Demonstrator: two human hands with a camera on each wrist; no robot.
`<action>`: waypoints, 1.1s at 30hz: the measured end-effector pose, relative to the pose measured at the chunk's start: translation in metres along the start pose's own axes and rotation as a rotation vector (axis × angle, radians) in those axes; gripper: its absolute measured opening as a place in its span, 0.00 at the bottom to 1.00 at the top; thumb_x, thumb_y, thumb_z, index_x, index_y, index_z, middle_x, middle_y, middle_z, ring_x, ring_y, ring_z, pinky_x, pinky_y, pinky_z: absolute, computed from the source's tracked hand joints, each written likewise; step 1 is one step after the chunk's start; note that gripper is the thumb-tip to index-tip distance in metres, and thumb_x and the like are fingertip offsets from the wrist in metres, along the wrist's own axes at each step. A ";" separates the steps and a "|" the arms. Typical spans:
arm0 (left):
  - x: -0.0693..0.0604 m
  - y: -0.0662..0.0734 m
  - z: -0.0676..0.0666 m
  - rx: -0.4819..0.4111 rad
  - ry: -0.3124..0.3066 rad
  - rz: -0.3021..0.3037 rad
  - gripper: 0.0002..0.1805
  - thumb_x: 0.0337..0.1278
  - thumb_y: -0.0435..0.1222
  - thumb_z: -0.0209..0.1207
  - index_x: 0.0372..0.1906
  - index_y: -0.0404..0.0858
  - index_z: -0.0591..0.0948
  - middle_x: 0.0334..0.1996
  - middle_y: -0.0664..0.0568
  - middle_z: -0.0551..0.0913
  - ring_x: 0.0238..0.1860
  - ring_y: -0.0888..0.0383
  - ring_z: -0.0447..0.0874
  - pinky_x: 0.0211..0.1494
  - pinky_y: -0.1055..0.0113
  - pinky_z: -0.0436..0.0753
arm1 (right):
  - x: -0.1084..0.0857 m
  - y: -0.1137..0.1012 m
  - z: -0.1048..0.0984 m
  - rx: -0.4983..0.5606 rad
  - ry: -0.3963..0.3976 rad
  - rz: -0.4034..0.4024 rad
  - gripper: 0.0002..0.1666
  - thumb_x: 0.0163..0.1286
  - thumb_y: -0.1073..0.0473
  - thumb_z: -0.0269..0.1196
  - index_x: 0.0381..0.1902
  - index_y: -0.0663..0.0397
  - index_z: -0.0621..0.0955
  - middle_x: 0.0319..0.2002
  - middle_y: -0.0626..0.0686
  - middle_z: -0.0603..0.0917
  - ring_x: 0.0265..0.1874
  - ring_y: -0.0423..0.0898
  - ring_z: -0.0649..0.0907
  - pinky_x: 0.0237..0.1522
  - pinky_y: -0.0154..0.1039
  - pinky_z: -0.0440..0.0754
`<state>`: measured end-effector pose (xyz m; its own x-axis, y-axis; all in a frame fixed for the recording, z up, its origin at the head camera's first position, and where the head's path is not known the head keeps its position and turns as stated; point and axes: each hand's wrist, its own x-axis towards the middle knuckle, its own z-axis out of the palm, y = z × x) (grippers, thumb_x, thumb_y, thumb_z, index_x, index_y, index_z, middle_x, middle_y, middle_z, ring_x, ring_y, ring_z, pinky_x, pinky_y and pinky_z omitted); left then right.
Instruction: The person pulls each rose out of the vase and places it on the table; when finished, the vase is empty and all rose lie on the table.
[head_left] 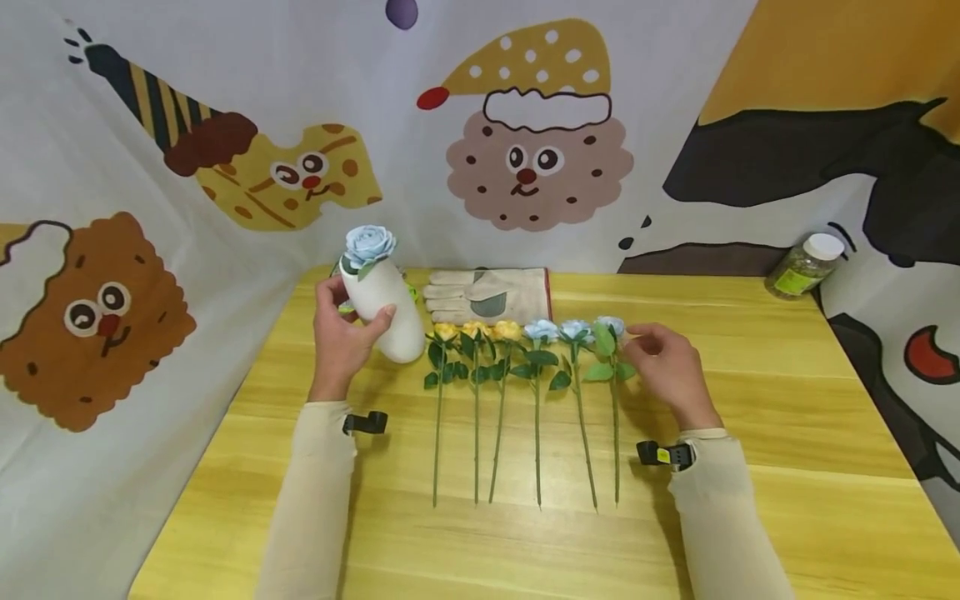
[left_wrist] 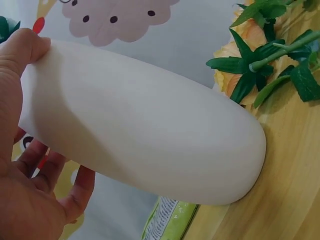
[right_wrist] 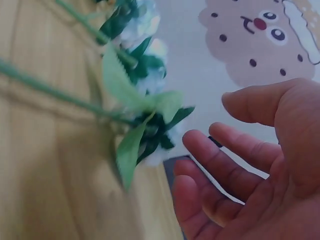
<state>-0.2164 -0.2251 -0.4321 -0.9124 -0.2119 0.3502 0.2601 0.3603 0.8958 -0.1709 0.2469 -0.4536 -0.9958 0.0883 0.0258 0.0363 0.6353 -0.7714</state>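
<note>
A white vase (head_left: 386,308) stands tilted on the table, gripped around its upper part by my left hand (head_left: 342,337). One blue rose (head_left: 370,245) sits in its mouth. In the left wrist view the vase (left_wrist: 150,125) leans with its rounded base on the wood. Several artificial roses lie side by side to the right, yellow roses (head_left: 476,331) first, then blue roses (head_left: 575,331), stems towards me. My right hand (head_left: 667,367) is beside the rightmost blue rose (head_left: 610,327). The right wrist view shows its fingers (right_wrist: 235,170) loosely bent, apart from the flower, holding nothing.
A pair of work gloves (head_left: 487,296) lies at the back of the table behind the roses. A lidded jar (head_left: 805,267) stands at the back right corner. Behind the vase is a green packet (left_wrist: 170,220), partly hidden. A printed cloth (head_left: 420,167) hangs along the back.
</note>
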 end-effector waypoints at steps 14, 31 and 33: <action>-0.004 0.008 -0.008 0.018 -0.016 -0.009 0.43 0.55 0.44 0.78 0.71 0.41 0.67 0.65 0.47 0.74 0.63 0.52 0.73 0.61 0.50 0.77 | 0.008 -0.049 0.010 0.057 0.026 -0.131 0.24 0.81 0.44 0.59 0.63 0.53 0.83 0.52 0.61 0.88 0.53 0.57 0.84 0.50 0.49 0.78; -0.004 0.008 -0.002 0.001 -0.014 -0.021 0.43 0.56 0.45 0.78 0.73 0.43 0.69 0.66 0.48 0.75 0.65 0.54 0.74 0.66 0.49 0.79 | 0.037 -0.120 0.051 0.180 0.008 -0.321 0.14 0.80 0.53 0.62 0.56 0.51 0.87 0.43 0.56 0.90 0.46 0.53 0.86 0.45 0.48 0.81; -0.005 0.008 -0.002 0.003 -0.005 -0.030 0.43 0.56 0.44 0.78 0.74 0.44 0.70 0.66 0.49 0.76 0.65 0.54 0.74 0.67 0.49 0.79 | 0.039 -0.129 0.056 0.194 -0.003 -0.329 0.14 0.80 0.52 0.62 0.55 0.50 0.87 0.44 0.55 0.90 0.45 0.52 0.86 0.45 0.48 0.81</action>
<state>-0.2087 -0.2234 -0.4264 -0.9214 -0.2185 0.3215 0.2314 0.3561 0.9053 -0.2192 0.1256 -0.3884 -0.9517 -0.0989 0.2906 -0.3019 0.4720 -0.8283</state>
